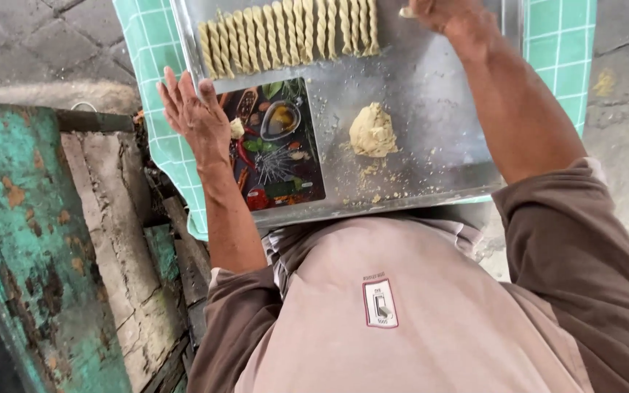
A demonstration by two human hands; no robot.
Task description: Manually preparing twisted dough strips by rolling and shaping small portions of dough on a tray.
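Two hands on the tray [431, 156]: left hand [198, 116] splayed flat, right hand [438, 14] pinching a dough twist [407, 12] onto the row [289, 36]; next needs the dough lump [373, 131].

Left hand [196, 116] flat, fingers spread and open; right hand [442, 16] stretched far forward, fingers curled, partly out of view

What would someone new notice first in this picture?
A neat row of twisted dough sticks lines the far edge of a metal tray, with a dough lump mid-tray. The left hand rests open beside a colourful printed board; the right hand reaches the row's end.
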